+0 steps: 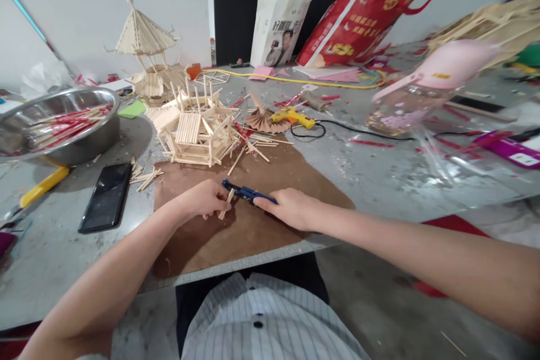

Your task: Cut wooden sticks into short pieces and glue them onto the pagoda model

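My left hand (207,199) pinches a few short wooden sticks (226,203) over a brown sheet (194,244). In my right hand (291,208) is a dark blue pair of cutting pliers (248,192), its head beside the top of the sticks. Whether the jaws touch the wood I cannot tell. Just behind my hands stands a hexagonal stick-built model (198,135) with small railings and posts. Loose sticks (257,149) lie to its right, and a small pile of cut sticks (145,175) is at its left.
A black phone (105,197) and a steel bowl of sticks (95,118) are at left, near a yellow-handled cutter (44,185). A yellow glue gun (293,117) with a black cord lies behind. A pink-lidded bottle (422,90) stands right; a roofed stick pavilion (143,39) stands back left.
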Tool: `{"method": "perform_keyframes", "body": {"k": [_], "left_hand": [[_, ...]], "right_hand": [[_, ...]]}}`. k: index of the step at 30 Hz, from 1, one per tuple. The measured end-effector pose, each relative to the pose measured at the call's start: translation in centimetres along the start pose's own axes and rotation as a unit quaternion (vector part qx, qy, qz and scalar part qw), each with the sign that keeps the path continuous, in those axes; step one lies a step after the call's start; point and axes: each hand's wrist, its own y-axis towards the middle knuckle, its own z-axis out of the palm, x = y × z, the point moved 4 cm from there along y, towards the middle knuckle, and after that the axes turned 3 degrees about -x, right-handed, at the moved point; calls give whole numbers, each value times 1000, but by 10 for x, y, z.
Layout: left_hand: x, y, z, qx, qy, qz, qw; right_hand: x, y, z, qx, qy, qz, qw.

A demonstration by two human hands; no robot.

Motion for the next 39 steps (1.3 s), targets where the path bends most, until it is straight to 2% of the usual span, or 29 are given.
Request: {"method": "perform_keyframes", "body": {"k": [3,5,7,9,11,13,16,19,21,24,31,36,39], "left_hand": [[3,-4,-4,2,36,-3,999],[3,-8,-10,-18,86,1,996],[1,-13,-19,-56,155,13,986],[0,-19,-31,-101,232,3,967],[3,-26,-45,-146,301,-45,941],[9,-34,-60,-183,352,-104,912],[19,-47,-80,-216,402,-189,869],[26,-60,-94,-232,427,-243,839],[29,-66,-100,-237,434,-262,829],[35,-70,-107,-238,426,-280,827],[47,-69,-114,-242,387,-289,842],[42,-68,-110,-240,393,-256,850],[31,-59,-97,-217,382,-165,883]], "right_hand": [[-4,-2,-1,90,101,18,991],[-8,-3,-7,102,139,10,985],[-14,-3,-16,64,127,-14,990],[-21,-2,-29,-13,73,-27,997],[-31,1,-43,-105,-9,-4,994],[-44,6,-53,-173,-83,55,980],[-64,18,-59,-224,-143,128,956],[-80,30,-58,-249,-160,153,943],[-89,36,-55,-256,-163,167,938],[-98,42,-50,-261,-168,167,936],[-103,49,-38,-262,-192,148,934],[-100,52,-35,-295,-204,98,928],[-86,49,-40,-307,-216,55,925]]}}
